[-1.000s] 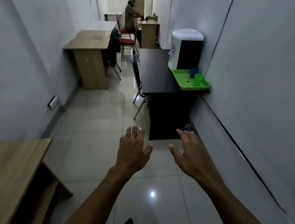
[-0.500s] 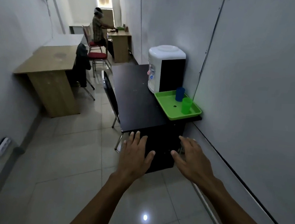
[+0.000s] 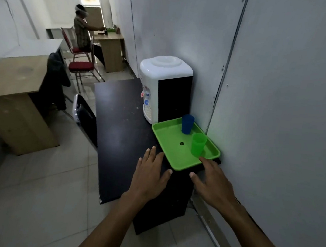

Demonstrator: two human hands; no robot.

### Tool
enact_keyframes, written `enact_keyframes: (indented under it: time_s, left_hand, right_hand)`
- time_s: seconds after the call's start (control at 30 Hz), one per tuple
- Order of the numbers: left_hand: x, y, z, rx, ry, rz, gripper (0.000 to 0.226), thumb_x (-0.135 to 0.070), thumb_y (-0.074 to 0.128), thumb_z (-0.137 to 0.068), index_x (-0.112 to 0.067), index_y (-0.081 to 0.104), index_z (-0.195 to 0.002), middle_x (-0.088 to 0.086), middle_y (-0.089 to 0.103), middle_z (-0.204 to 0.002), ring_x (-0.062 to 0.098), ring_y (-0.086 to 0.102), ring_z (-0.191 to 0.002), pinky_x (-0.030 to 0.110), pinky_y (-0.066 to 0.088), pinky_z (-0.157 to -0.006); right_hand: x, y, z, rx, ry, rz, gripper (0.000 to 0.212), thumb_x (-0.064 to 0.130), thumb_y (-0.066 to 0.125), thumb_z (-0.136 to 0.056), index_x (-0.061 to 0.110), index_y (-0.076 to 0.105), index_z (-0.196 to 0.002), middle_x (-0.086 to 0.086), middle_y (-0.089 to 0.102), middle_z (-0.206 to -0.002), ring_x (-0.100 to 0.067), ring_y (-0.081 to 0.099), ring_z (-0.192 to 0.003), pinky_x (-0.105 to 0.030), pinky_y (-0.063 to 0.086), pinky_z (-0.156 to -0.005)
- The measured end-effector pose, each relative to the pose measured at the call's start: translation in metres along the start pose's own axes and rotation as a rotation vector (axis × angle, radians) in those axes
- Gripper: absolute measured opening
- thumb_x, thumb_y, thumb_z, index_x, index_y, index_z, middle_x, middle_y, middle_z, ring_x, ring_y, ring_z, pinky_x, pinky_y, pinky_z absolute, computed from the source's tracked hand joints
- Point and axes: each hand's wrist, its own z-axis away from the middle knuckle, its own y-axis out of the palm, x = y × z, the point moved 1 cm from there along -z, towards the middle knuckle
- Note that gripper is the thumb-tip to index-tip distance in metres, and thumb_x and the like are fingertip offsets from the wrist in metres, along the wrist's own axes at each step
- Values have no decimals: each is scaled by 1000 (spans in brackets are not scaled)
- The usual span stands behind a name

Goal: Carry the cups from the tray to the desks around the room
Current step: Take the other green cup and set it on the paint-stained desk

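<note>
- Cups are the matter here, and both stand upright on the green tray, the landmark for everything below.
- Far left of the tray, a light wooden surface sits against the wall, with a dark garment draped on a chair beside it.
- Behind and left of the tray, red-seated chairs stand near another person at a distant wooden desk.
- The tray lies on the black surface, at its near right corner by the wall.
- Just short of the tray's near-left edge, the left hand hovers over the black surface, palm down, fingers spread, holding nothing.
- Right behind the tray, touching or just beside its far edge, stands a white and black water dispenser.
- At the tray's far side stands the blue cup; the green cup is nearer, by the right rim.
- At the tray's near-right corner, the right hand is spread open and empty, its fingertips over the rim, just below the green cup.
</note>
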Motion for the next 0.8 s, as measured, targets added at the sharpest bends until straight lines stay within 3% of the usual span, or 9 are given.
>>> enact_keyframes:
  time_s: [0.37, 0.63, 0.8]
  left_hand:
    - [15, 53, -159, 88, 12, 119, 63, -41, 51, -95, -15, 29, -148, 11, 14, -161, 26, 6, -149, 45, 13, -120]
    - [41, 101, -247, 225, 92, 241, 45, -21, 50, -98, -13, 41, -141, 14, 25, -157, 24, 17, -147, 22, 9, -112]
    - [59, 130, -284, 301, 72, 280, 42, -17, 53, -96, -13, 46, -137, 14, 34, -153, 23, 24, -145, 21, 14, -111]
  right_hand:
    - [-59, 23, -136, -20, 279, 86, 73, 50, 64, -82, 17, 39, -142, -9, 47, -142, -29, 44, -128, -43, 48, -96]
    - [-89, 62, -212, -44, 507, 66, 78, 56, 71, -71, 16, 46, -133, -11, 52, -133, -31, 45, -125, -42, 49, -92]
    - [-99, 85, -241, -57, 573, 48, 89, 59, 76, -62, 15, 46, -133, -11, 53, -131, -31, 47, -124, -44, 48, -95]
